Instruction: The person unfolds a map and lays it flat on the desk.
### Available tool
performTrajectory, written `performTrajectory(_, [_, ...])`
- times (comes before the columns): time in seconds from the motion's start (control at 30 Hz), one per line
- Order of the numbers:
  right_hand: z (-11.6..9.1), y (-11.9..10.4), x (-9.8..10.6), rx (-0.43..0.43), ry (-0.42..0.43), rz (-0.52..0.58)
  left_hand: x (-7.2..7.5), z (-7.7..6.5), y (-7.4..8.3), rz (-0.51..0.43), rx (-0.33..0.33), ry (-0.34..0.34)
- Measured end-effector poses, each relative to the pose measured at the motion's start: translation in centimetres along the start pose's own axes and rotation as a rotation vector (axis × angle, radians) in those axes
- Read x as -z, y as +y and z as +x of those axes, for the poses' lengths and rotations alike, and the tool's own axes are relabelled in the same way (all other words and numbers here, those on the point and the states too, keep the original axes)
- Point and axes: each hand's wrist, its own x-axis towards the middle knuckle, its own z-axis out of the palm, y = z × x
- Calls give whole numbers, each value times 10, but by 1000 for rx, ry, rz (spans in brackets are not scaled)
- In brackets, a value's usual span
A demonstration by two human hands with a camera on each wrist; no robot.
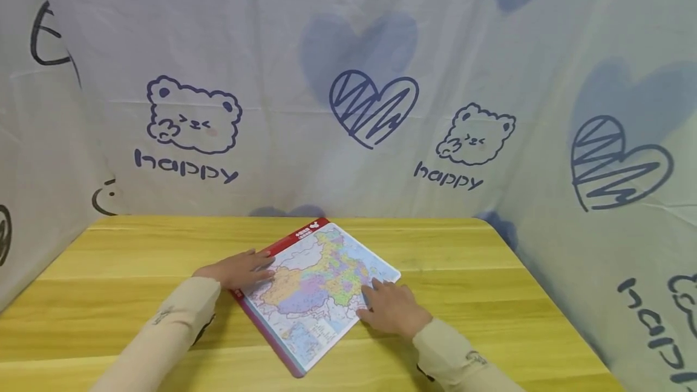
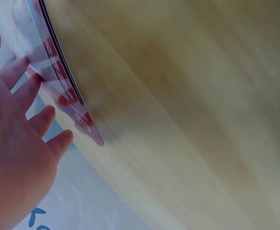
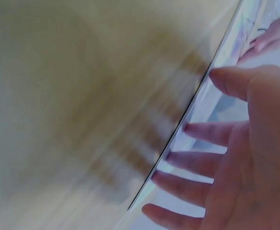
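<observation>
A flat map board [image 1: 310, 298] with rounded corners lies turned at an angle on the yellow wood-grain table [image 1: 490, 319]. It carries a coloured map, a red strip along its upper left side and a purple band along the lower left. My left hand [image 1: 242, 269] reaches over its left corner, fingers spread across the red strip. In the left wrist view, the board's thin layered edge [image 2: 65, 72] passes beside those fingers. On the opposite side, my right hand [image 1: 393, 310] has its fingertips at the board's right edge. The right wrist view shows these fingers [image 3: 197, 165] extended and apart along that edge.
White cloth [image 1: 272, 35] printed with blue hearts, bear faces and the word "happy" hangs behind the table and down both sides. The table's back edge [image 1: 179, 216] runs close to the board's top corner. Both forearms wear pale sleeves [image 1: 169, 325].
</observation>
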Motion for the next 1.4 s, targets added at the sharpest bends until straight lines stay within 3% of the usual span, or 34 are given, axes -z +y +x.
performTrajectory(0.27, [19,15,1,18,-40,65,-1,-22,-10,-15,-66,22])
performTrajectory(0.5, [33,22,3,27,-93,127,-3,-38,-17,-16,-71,17])
performTrajectory(0.73, [51,18,6,-3,-136,96,-6,-57,-19,-47,-83,-2])
performTrajectory(1.03, [79,15,9,-47,-184,167,-17,-79,-18,38,-165,36])
performTrajectory(1.4, [98,-3,14,-110,-158,153,-18,-90,-16,-17,-175,51])
